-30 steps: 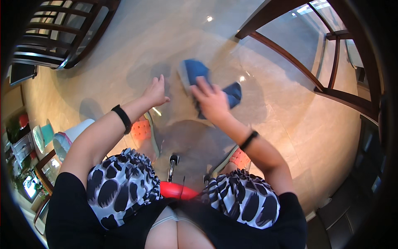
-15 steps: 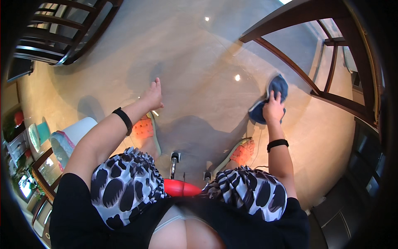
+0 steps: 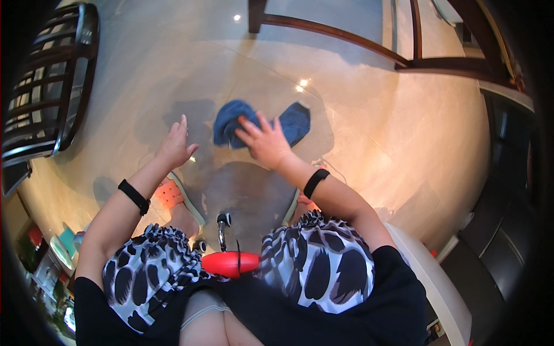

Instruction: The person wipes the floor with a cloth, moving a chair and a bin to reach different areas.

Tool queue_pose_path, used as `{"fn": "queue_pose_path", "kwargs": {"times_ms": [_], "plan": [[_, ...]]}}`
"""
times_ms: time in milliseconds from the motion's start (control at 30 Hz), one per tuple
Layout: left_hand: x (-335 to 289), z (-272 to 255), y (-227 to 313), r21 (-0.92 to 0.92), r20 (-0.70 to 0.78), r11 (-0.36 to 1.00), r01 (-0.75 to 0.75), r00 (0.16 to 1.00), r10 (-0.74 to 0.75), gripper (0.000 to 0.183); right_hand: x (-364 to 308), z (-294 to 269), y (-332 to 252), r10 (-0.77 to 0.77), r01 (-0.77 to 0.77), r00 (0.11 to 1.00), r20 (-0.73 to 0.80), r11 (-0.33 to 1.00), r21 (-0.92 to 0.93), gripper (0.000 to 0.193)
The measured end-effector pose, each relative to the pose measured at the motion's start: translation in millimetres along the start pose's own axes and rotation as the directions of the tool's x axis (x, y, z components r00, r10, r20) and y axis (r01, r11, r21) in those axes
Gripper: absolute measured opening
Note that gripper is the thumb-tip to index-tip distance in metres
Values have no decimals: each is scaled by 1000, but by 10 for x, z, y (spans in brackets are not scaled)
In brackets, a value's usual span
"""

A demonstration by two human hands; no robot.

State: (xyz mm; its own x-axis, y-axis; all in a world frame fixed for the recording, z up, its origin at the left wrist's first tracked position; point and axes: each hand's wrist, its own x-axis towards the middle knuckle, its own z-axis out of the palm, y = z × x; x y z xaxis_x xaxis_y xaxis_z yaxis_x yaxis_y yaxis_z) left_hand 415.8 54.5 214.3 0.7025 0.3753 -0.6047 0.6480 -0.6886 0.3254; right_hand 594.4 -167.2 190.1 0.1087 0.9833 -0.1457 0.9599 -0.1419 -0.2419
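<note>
A crumpled blue cloth (image 3: 233,118) lies on the pale floor (image 3: 369,144) in front of me, bunched into two lobes. My right hand (image 3: 266,143) is on the cloth between the lobes, its fingers spread and bent down into the fabric; a little motion blurs the fingertips. To the left, my left hand (image 3: 176,144) hangs above the floor, empty, with fingers stretched out and thumb apart. Each wrist wears a black band. Between my knees shows a red, rounded seat edge (image 3: 231,264) with a chrome leg and black caster (image 3: 223,220).
A dark wooden frame (image 3: 340,37) stands on the floor at the far right. At the far left is a dark slatted chair (image 3: 69,86). My orange shoes (image 3: 168,195) flank the floor before me. A white curved panel (image 3: 430,277) is close by my right elbow.
My right hand and the blue cloth have moved left across the floor, toward the middle. The view has turned and shifted. My left hand stays open.
</note>
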Motion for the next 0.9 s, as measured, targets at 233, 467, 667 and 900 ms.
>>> {"fn": "queue_pose_path", "kwargs": {"times_ms": [233,467,667,900], "plan": [[-85,-99,253,-54,-31,995,-89,996,88,86,-932,-237,1041,625,-623,769,-134,780,60,63],[78,-73,223,-41,-119,965,-259,960,253,84,-1829,-521,2182,918,-923,377,-120,383,31,58],[246,-546,688,102,-17,966,-240,970,242,78,-1185,-1065,1401,505,-526,708,-493,844,109,53],[410,-740,1388,267,43,942,-201,979,197,80,-883,-102,199,-25,13,997,-72,987,-160,46]]}}
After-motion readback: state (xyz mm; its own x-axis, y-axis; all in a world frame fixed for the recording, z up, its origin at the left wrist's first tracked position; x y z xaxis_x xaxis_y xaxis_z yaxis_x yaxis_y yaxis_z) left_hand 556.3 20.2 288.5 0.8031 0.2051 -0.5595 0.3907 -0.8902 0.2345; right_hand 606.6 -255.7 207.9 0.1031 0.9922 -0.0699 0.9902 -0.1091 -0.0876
